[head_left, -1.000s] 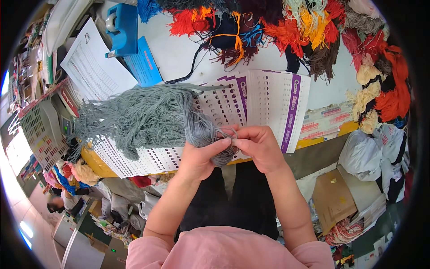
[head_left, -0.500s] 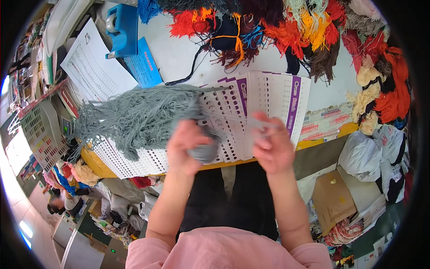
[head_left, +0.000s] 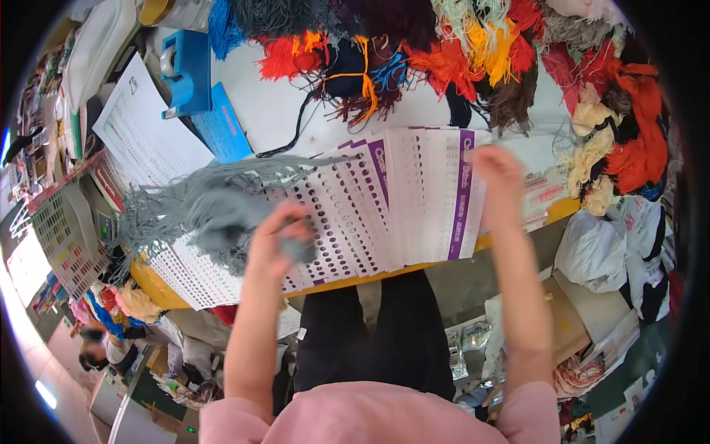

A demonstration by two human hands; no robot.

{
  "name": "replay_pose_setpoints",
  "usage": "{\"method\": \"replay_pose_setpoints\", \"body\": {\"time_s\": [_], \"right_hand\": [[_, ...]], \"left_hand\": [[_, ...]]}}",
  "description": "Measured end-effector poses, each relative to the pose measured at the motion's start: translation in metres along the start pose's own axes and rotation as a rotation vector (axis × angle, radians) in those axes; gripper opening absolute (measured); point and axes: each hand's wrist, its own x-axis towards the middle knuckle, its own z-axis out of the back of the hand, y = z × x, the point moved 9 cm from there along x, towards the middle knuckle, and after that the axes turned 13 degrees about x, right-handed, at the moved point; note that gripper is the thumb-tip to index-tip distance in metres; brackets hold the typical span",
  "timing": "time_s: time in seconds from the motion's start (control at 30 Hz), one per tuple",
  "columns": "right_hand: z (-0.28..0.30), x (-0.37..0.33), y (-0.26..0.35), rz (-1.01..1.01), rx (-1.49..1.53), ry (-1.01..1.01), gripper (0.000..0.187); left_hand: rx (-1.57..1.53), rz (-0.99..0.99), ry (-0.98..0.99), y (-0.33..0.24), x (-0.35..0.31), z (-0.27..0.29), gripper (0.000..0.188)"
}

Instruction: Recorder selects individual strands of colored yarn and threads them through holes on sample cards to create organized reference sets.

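My left hand [head_left: 275,240] is closed around the gathered end of a hank of grey thread [head_left: 222,200]. The rest of the hank spreads leftward in a loose tangle over white cards. Smeared by motion, my right hand [head_left: 503,177] is raised over the right end of the cards, and its fingers cannot be made out. Faint thin grey strands show in the air to its right; whether it holds them is unclear. Fanned white cards with rows of holes [head_left: 344,222] lie between my hands. On the right, more such cards [head_left: 425,200] bear a purple strip.
Hanks of coloured thread [head_left: 436,63] line the table's far side, with red and cream ones [head_left: 636,140] at right. A blue tape dispenser [head_left: 186,74], a blue card [head_left: 220,126] and a printed sheet [head_left: 148,118] lie far left. White plastic bags [head_left: 592,251] hang at the right.
My right hand has swung right and away from my left hand; the strands stretched between them no longer show there. My left hand has shifted slightly left with the grey thread.
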Motion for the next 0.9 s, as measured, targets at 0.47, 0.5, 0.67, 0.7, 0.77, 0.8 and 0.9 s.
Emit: {"method": "replay_pose_setpoints", "body": {"time_s": [0.47, 0.5, 0.67, 0.7, 0.77, 0.8, 0.9], "right_hand": [[-0.068, -0.027, -0.023, 0.730, -0.649, 0.046, 0.022], [-0.065, -0.024, -0.021, 0.731, -0.664, 0.009, 0.022], [-0.110, -0.029, -0.031, 0.752, -0.814, 0.259, 0.042], [-0.115, -0.032, -0.032, 0.760, -0.899, 0.273, 0.044], [-0.110, -0.031, -0.037, 0.783, -0.911, 0.281, 0.044], [-0.108, -0.028, -0.036, 0.795, -0.840, 0.300, 0.043], [-0.108, -0.026, -0.033, 0.803, -0.700, 0.301, 0.038]], "left_hand": [[0.997, -0.406, -0.112, -0.010, 0.049, -0.117, 0.015], [0.984, -0.409, -0.125, -0.011, 0.046, -0.115, 0.016], [0.975, -0.441, -0.085, -0.008, 0.055, -0.104, 0.018], [0.975, -0.440, -0.084, -0.008, 0.055, -0.106, 0.018], [0.911, -0.425, -0.050, -0.009, 0.057, -0.115, 0.017], [0.910, -0.425, -0.052, -0.007, 0.060, -0.114, 0.017], [0.938, -0.543, -0.058, -0.009, 0.062, -0.113, 0.018]]}}
